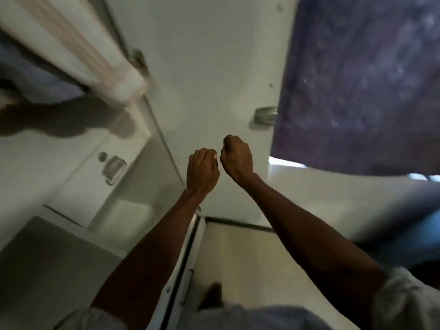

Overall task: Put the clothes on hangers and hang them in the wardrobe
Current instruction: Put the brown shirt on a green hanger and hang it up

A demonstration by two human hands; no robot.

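While both arms reach out in front, the left hand (pixel 202 171) and the right hand (pixel 235 157) sit close together, just in front of a white wardrobe door (pixel 214 67). The fingers of each hand are curled in, like small fists. I cannot see a hanger or any cloth in them, though the right one may pinch something tiny; it is too small to tell.

The door has a metal handle (pixel 265 115) on its right side, near the hands. To the far left, something pale and striped (pixel 78 44) hangs, and it is very blurry. It may be a piece of the clothes, but I cannot be sure. On the right is a big purple cloth (pixel 362 79), maybe a curtain. Low on the left is a drawer with a handle (pixel 113 169).

No clothes on hangers show clearly here, so I cannot tell how much is done. I think hanging work is left.
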